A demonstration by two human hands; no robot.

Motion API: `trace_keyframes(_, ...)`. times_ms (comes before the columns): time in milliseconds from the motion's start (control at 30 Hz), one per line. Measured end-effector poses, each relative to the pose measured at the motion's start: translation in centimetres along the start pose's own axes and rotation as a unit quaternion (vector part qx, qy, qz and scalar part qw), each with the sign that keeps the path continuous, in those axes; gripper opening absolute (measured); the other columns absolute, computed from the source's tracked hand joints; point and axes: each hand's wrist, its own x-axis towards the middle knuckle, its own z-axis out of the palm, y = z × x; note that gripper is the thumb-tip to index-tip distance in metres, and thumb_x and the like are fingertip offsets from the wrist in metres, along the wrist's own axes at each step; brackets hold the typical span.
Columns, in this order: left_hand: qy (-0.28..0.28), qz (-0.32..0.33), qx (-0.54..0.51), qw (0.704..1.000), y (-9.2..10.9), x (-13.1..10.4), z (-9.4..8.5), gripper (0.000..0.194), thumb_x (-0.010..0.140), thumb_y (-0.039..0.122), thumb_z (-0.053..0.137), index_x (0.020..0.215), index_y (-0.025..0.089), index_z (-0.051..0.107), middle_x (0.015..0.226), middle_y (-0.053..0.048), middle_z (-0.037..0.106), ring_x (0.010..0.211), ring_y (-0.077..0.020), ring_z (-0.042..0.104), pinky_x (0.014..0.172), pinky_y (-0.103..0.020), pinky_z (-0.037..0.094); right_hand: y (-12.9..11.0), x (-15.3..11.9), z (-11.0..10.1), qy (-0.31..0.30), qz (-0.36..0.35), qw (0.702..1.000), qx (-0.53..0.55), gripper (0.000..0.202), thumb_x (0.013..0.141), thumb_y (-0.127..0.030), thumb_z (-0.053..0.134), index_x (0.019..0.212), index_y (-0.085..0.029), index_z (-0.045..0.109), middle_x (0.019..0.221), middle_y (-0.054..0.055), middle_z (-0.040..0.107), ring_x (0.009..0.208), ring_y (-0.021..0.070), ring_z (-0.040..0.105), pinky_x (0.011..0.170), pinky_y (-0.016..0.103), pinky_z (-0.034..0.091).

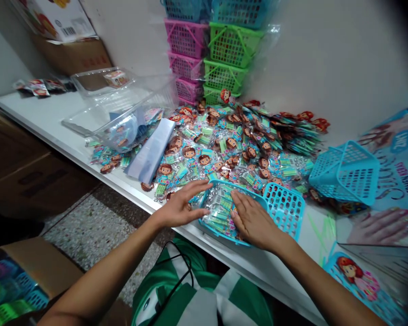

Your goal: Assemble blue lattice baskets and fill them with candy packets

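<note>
A small blue plastic basket [225,238] filled with clear packets [219,204] of green sticks stands at the table's front edge. Its perforated lid [285,209] lies opened out to the right. My right hand [253,222] rests flat, fingers stretched out, on the packets inside. At the basket's left side is my left hand [182,204], thumb and fingers spread around the corner and nothing held in them. Behind the basket spreads a heap of similar packets [204,159] with cartoon-head cards.
Pink baskets [187,40] and green baskets [234,45] stand stacked against the wall. An empty-looking blue basket [345,174] sits right, near a printed box [399,167]. Clear plastic trays [122,120] lie left. A carton [44,260] of baskets stands on the floor.
</note>
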Motion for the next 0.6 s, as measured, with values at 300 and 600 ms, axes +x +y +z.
trace_keyframes(300,0.02,0.013,0.248,0.968,2.7,0.9,4.0,0.048,0.082,0.015,0.047,0.13,0.015,0.046,0.15,-0.014,0.031,0.142,-0.03,0.017,0.114,-0.059,0.012,-0.7,0.2,-0.8,-0.008,0.011,1.0,0.007,0.057,0.096,-0.036,0.031,0.142,-0.004,0.033,0.144,0.02,0.039,0.132,0.029,0.037,0.108,0.046,0.033)
trace_keyframes(600,-0.071,0.116,0.29,0.947,1.9,3.2,9.2,0.052,0.095,0.023,0.033,0.141,0.0,0.027,0.15,-0.024,0.026,0.143,-0.028,0.013,0.112,-0.045,0.032,-0.6,0.3,-1.2,-0.013,0.01,0.998,0.062,0.059,0.091,-0.031,0.037,0.143,-0.004,0.03,0.146,0.019,0.035,0.135,0.0272,0.032,0.111,0.046,0.027)
